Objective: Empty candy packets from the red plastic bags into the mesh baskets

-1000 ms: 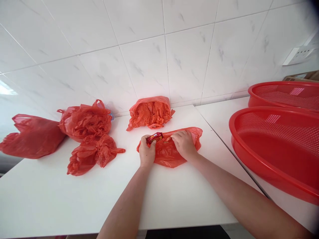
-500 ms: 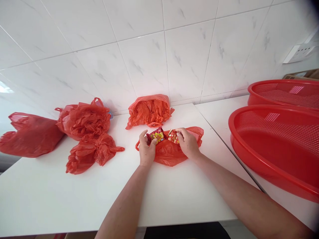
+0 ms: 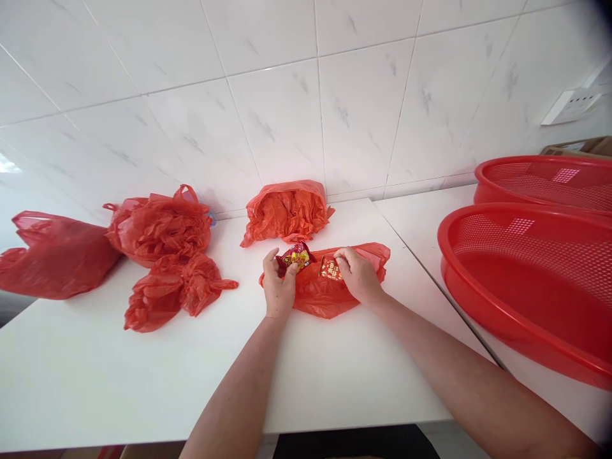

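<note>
A flat red plastic bag (image 3: 325, 294) lies on the white table (image 3: 143, 376) in front of me. My left hand (image 3: 278, 288) pinches a small red and yellow wrapped packet (image 3: 295, 257) at the bag's left end. My right hand (image 3: 357, 276) rests on the bag's right half, its fingers closed on a second small red packet (image 3: 329, 268) with gold print. Both packets sit at the bag's upper edge.
An open red bag stuffed with more red bags (image 3: 287, 213) stands against the tiled wall. Further crumpled red bags (image 3: 160, 224) (image 3: 176, 292) (image 3: 57, 255) lie at the left. Two large red mesh baskets (image 3: 526, 280) (image 3: 545, 182) occupy the adjoining table at right.
Both hands drew small red packets up out of the bag's mouth. The left packet turned so its yellow print shows, and the right packet came into view under the right fingers.
</note>
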Available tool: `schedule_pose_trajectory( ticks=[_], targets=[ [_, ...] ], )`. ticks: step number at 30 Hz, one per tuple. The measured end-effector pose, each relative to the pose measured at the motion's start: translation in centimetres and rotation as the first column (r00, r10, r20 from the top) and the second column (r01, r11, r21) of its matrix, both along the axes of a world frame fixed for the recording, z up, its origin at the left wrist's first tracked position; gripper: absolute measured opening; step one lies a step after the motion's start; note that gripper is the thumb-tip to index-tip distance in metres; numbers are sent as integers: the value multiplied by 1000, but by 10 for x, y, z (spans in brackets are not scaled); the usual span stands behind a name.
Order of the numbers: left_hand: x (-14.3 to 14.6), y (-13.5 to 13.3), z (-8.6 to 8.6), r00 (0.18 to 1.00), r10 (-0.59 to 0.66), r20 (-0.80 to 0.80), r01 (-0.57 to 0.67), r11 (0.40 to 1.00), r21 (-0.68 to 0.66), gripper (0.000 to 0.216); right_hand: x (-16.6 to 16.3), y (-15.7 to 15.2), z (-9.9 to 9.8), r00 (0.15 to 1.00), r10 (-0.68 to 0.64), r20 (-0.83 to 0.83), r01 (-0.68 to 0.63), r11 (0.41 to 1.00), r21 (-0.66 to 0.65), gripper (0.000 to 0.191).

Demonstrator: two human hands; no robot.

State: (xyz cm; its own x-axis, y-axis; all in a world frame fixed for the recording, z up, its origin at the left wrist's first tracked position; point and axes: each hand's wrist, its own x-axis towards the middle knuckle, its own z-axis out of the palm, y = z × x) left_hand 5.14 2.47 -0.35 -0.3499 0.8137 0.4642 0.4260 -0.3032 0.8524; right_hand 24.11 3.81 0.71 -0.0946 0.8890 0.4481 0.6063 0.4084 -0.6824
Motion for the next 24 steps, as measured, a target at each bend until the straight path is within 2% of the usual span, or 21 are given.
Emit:
schedule_pose_trajectory(
  ticks=[6, 12, 21, 24],
  targets=[
    [0, 2, -3, 1000, -4, 29, 3, 1000, 5, 53, 2, 5, -3, 990, 136, 35, -137, 990, 20, 16],
    [0, 1, -3, 1000, -18, 12, 18, 1000, 2, 53, 7, 11, -3, 997, 74, 21, -76, 988, 137, 20],
    [1, 0, -2, 999, -48, -23, 47, 999, -27, 49, 11, 13, -5, 977, -2, 215, -12, 998, 65, 25],
    [2, 0, -2, 998, -38, -45, 35, 998, -49, 48, 12, 15, -10, 946, 31, 324, -42, 999, 27, 32]
  ],
)
